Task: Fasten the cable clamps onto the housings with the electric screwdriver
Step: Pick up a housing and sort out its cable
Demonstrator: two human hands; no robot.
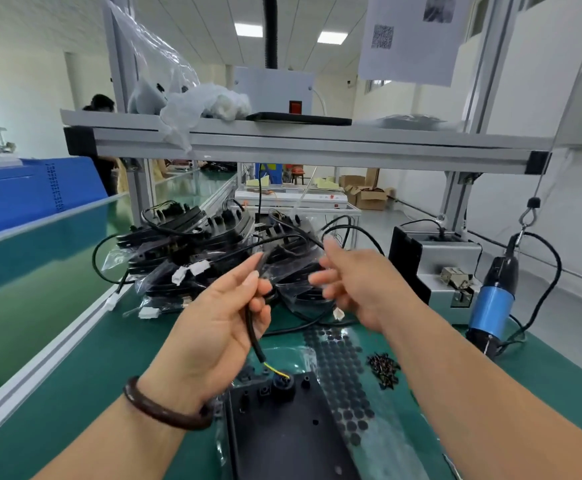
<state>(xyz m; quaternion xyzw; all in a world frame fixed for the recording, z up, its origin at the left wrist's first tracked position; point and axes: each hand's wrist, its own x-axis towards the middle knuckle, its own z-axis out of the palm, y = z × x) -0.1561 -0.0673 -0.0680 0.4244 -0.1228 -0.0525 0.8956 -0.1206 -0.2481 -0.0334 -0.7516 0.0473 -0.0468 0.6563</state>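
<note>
While my left hand pinches the black cable between thumb and curled fingers, the housing lies flat on the desk just beneath, with the cable's end running into it.

Cable: light and limp by my judgement. The yellow wires at its end look fragile, so I would grip the jacket. Housing: a rigid, light plate that may slide, so I would steady it by an edge. Right hand: motion-blurred, fingers loosely spread, nothing in it that I can see. The electric screwdriver hangs at right, untouched, and screws lie loose beside the housing. I cannot pick out a cable clamp. The frame cuts off the housing's near end, and my left wrist covers one corner.
</note>
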